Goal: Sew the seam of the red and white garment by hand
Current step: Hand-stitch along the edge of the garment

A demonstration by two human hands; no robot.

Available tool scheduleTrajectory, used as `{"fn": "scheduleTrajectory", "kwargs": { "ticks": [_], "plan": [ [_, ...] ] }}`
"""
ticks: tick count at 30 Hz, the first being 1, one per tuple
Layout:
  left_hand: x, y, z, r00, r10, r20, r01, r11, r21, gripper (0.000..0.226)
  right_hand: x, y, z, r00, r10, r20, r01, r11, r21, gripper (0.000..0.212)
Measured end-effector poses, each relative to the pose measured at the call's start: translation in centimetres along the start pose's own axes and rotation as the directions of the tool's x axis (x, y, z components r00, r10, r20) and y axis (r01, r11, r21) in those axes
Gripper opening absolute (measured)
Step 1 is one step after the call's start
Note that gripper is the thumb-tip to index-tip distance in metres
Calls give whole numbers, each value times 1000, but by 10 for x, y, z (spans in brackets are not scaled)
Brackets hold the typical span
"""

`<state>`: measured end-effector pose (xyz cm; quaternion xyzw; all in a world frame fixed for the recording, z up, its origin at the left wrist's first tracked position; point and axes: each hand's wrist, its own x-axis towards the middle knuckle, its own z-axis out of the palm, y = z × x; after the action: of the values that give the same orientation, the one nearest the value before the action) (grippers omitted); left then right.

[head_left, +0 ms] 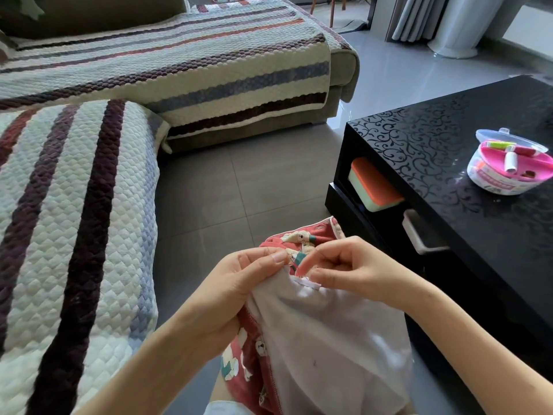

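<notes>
My left hand (239, 283) grips the red and white garment (323, 339) at its top edge. My right hand (353, 265) pinches the seam just beside it with curled fingers. The garment hangs in my lap. A round sewing box (508, 169) sits on the black worktop (434, 151) to my right.

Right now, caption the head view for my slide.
Left hand and right hand pinch the garment at its seam; sewing kit on black table.

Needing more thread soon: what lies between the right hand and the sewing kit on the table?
Head view: only the white drawer handle and bare patterned top of the black coffee table lie between the right hand and the sewing kit.
</notes>
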<state>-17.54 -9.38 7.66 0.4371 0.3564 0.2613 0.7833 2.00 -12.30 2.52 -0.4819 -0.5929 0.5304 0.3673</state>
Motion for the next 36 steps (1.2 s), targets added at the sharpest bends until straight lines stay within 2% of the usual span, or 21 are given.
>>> {"fn": "scheduleTrajectory", "kwargs": {
  "ticks": [5,13,16,19,21,23,25,29,32,36],
  "plan": [
    [2,-2,-5,1000,-23,10,23,1000,9,23,0,-5,3,1000,-28,9,28,1000,9,4],
    [0,1,-5,999,-43,34,42,999,15,20,1,-2,4,998,-39,50,35,997,68,6],
    [-2,4,-3,999,-41,12,40,999,19,28,-2,-6,-5,999,-45,7,44,991,123,5],
    [-3,4,-4,999,-38,-12,38,999,7,23,-5,-11,-20,996,-68,-60,77,985,155,16],
    [-2,2,-6,999,-42,-29,43,999,14,19,-6,-20,-28,989,-86,-122,105,981,165,11],
    [-2,0,-8,998,-46,-48,48,998,38,14,-3,-29,-36,983,-116,-146,147,963,226,18],
    [-1,-2,-10,997,-44,-69,50,995,82,14,0,-39,-42,982,-132,-136,171,928,330,29],
    [-2,-2,-13,995,-40,-96,61,971,231,17,14,-52,-54,978,-144,-150,198,865,461,22],
    [-5,0,-15,996,-58,-73,76,956,284,12,24,-55,-59,975,-118,-189,200,842,502,13],
    [-8,1,-16,996,-85,-30,90,951,297,12,36,-50,-66,972,-23,-234,153,817,555,19]
  ]
}}
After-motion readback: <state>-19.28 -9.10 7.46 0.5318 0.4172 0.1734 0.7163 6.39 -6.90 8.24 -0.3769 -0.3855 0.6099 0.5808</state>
